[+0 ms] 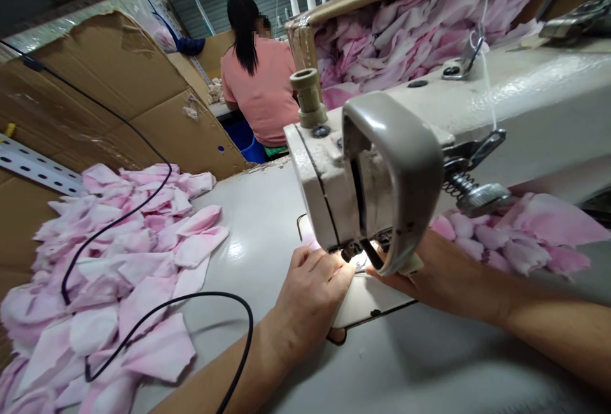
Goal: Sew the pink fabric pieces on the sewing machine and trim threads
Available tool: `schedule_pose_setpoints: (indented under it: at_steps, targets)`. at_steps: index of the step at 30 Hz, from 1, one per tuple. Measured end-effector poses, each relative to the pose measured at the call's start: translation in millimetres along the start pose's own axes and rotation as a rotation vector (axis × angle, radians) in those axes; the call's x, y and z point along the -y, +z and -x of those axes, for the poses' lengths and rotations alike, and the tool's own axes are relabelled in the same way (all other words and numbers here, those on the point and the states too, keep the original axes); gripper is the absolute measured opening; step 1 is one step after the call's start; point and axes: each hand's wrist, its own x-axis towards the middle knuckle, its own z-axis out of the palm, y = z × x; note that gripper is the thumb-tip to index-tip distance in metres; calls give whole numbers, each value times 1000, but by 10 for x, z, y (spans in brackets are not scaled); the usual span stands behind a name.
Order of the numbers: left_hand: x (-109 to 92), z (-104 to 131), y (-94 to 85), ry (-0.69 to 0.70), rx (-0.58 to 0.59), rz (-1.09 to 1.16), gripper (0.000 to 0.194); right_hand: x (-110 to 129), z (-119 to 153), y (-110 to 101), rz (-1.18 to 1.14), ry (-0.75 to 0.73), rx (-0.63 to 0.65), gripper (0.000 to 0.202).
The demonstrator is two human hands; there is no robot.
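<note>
A white sewing machine [315,178] stands before me, its lamp lighting the needle area. My left hand [317,290] lies left of the needle, fingers bent together and pressed down on a small pink-and-white fabric piece [309,239]. Only a sliver of that piece shows past the knuckles. On the other side, my right hand [436,277] reaches in behind the grey looped guard [420,153]. Its thumb points toward the needle, while the other fingers are hidden by the guard and the machine head. Whether it grips any cloth cannot be seen.
Pink-and-white fabric pieces [143,261] are heaped on the left of the table, with a black cable [200,294] looping over them. More pieces [529,235] lie beneath the machine arm. Behind stand a cardboard sheet [157,95], a full carton [300,44] and a seated person [262,86].
</note>
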Motion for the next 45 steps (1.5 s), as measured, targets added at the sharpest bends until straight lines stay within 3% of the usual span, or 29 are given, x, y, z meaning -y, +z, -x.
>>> schedule_pose_setpoints:
  at_steps: [5, 10, 16, 28, 37, 40, 44, 45]
  targets:
    - [2, -16, -36, -40, 53, 30, 34, -42, -20, 58, 19, -2, -1, 12]
    - [25, -8, 9, -31, 1, 13, 25, -61, -14, 99, 2, -34, -71, 13]
    - [21, -8, 25, 3, -42, -10, 38, -74, -10, 93, 18, -75, -145, 11]
    - [2, -17, 45, 8, -127, -98, 30, -101, -14, 136, 45, -107, -142, 12]
    - [50, 11, 60, 36, -121, -25, 51, -166, 34, 199, 38, -51, -99, 18]
    - [72, 34, 83, 63, -158, -6, 46, -197, 41, 202, 88, -85, -132, 21]
    - [85, 48, 21, 83, -258, 4, 11, -217, 37, 132, 94, -166, -159, 26]
    - [88, 46, -5, 76, -277, -3, 11, -219, 36, 112, 80, -178, -170, 27]
